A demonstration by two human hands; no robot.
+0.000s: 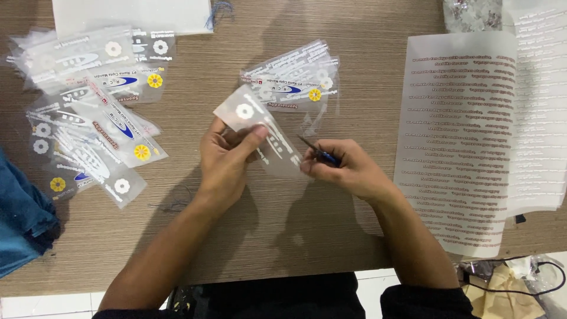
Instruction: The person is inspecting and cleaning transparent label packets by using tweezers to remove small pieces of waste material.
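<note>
Between the two hands, over the wooden table (307, 224), a clear film sheet (266, 133) printed with a white flower mark is held tilted: the left hand (227, 159) pinches its upper part between thumb and fingers, while the right hand (345, 168) is closed around small blue-handled scissors (319, 153) whose tip touches the sheet's right edge. Just beyond the hands lies a small pile of printed films (295, 77) with yellow flowers, and a larger scattered heap (88, 106) sits well off past the left hand. Right of the right hand lie long translucent sheets (460, 142) carrying rows of print.
</note>
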